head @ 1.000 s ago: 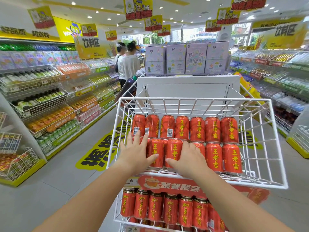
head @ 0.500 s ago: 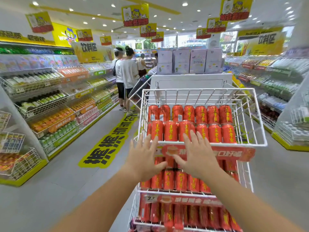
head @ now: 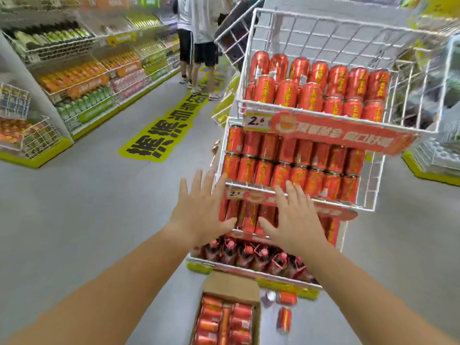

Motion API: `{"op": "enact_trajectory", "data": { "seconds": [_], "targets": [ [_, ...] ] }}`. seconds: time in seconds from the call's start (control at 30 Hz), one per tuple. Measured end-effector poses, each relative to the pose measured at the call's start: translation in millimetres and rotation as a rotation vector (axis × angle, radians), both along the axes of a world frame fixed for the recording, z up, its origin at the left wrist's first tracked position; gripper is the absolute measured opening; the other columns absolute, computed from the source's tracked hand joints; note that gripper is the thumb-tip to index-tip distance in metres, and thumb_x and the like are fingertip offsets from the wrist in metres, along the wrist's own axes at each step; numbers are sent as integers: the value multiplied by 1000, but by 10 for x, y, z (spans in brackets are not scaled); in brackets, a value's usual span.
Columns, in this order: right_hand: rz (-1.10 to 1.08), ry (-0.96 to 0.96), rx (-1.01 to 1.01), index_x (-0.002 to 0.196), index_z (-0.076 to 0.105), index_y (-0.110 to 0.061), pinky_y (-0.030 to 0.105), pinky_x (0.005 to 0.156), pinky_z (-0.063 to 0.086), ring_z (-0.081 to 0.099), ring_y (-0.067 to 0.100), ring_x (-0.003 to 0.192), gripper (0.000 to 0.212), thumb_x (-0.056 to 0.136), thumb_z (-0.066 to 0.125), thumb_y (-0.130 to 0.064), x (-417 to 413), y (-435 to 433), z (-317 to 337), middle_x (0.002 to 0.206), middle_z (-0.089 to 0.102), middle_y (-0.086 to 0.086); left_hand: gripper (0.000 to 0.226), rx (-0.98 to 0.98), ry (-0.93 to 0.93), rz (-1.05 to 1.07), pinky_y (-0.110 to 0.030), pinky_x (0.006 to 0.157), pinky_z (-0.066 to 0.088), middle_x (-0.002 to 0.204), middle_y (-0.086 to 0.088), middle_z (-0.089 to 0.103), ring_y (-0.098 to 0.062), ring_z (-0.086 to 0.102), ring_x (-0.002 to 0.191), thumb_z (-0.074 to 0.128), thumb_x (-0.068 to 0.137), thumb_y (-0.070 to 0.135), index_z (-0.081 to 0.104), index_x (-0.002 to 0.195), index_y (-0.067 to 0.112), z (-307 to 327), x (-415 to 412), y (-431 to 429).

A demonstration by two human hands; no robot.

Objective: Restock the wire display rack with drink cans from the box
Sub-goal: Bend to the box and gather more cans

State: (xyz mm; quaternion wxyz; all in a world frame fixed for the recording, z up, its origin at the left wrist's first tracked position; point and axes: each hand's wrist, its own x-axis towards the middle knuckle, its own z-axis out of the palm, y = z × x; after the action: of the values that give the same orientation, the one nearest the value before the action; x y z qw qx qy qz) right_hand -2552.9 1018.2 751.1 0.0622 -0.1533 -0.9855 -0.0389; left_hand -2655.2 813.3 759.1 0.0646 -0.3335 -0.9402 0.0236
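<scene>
A white wire display rack (head: pixel 348 33) stands ahead, its tiers packed with red drink cans (head: pixel 311 80). On the floor at its foot lies an open cardboard box (head: pixel 231 287) holding several red cans (head: pixel 211 317). My left hand (head: pixel 199 210) and my right hand (head: pixel 296 220) hang in front of the lower tiers, fingers spread, holding nothing. Two loose cans (head: pixel 285 318) lie on the floor right of the box.
Drink shelves (head: pixel 82 78) line the aisle on the left. People (head: pixel 196 28) stand farther down the aisle beyond a yellow floor sticker (head: pixel 161 130). More shelving (head: pixel 433 150) sits at the right. Grey floor (head: pixel 87 207) lies to the left of the rack.
My hands have come off the top basket's cans and dropped in front of the lower tiers. The view has tilted down, bringing the box on the floor into sight.
</scene>
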Motion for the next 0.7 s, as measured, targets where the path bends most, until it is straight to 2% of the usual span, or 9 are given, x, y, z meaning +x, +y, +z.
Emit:
{"op": "enact_trajectory", "data": {
  "seconds": [0.07, 0.17, 0.27, 0.33, 0.43, 0.53, 0.6, 0.63, 0.7],
  "targets": [
    [41, -39, -5, 154, 35, -10, 55, 117, 29, 29, 40, 147, 94, 82, 34, -71, 25, -41, -356, 160, 31, 20, 111, 7, -65, 38, -65, 118, 19, 168, -16, 13, -41, 11, 154, 17, 75, 81, 7, 163, 14, -341, 80, -120],
    [94, -98, -19, 153, 37, -8, 56, 115, 34, 33, 41, 145, 95, 82, 33, -71, 36, -74, -927, 158, 34, 21, 113, -30, -155, 96, -63, 120, 16, 169, -16, 9, -41, 8, 155, 7, 70, 80, 3, 163, 14, -928, 186, -263],
    [142, -184, -33, 156, 30, -10, 54, 118, 28, 27, 40, 148, 94, 86, 39, -71, 72, -74, -1551, 161, 28, 20, 110, -85, -228, 140, -64, 121, 13, 170, -16, 3, -41, 3, 155, 12, 75, 80, -4, 162, 14, -1585, 332, -339],
    [179, -232, -48, 155, 33, -8, 55, 118, 30, 29, 41, 147, 96, 85, 34, -72, 103, -62, -2001, 160, 29, 22, 106, -97, -288, 174, -63, 122, 11, 170, -14, -2, -39, -2, 156, 21, 81, 79, -7, 162, 15, -2092, 451, -388],
    [225, -299, -72, 155, 33, -6, 55, 116, 32, 30, 42, 147, 98, 82, 27, -72, 171, -64, -2720, 159, 31, 22, 106, -115, -326, 226, -63, 121, 15, 170, -15, 2, -38, 1, 156, 29, 86, 81, -4, 162, 14, -2843, 663, -445],
    [262, -405, -80, 158, 22, -10, 51, 121, 25, 20, 38, 151, 101, 81, 22, -75, 291, -81, -3452, 164, 21, 19, 108, -212, -361, 257, -61, 121, 16, 170, -15, 2, -38, 3, 156, 25, 85, 83, -5, 162, 13, -3556, 890, -486],
    [267, -444, -103, 156, 28, -9, 51, 120, 28, 24, 39, 149, 99, 81, 28, -74, 406, -103, -3933, 162, 26, 20, 110, -265, -443, 278, -60, 122, 13, 170, -14, -1, -38, 1, 156, 23, 83, 85, -8, 162, 14, -4001, 1046, -518],
    [271, -461, -124, 154, 31, -8, 52, 118, 30, 26, 40, 148, 98, 81, 30, -73, 476, -122, -4160, 160, 29, 21, 111, -275, -485, 288, -60, 122, 14, 170, -15, 1, -38, 2, 156, 18, 80, 85, -6, 162, 14, -4217, 1127, -540],
    [282, -519, -167, 155, 29, -9, 52, 118, 30, 25, 40, 148, 96, 82, 32, -72, 652, -161, -4614, 159, 30, 21, 114, -274, -560, 303, -63, 119, 21, 168, -18, 16, -41, 14, 154, 11, 73, 81, 11, 162, 11, -4613, 1309, -583]
  ]
}}
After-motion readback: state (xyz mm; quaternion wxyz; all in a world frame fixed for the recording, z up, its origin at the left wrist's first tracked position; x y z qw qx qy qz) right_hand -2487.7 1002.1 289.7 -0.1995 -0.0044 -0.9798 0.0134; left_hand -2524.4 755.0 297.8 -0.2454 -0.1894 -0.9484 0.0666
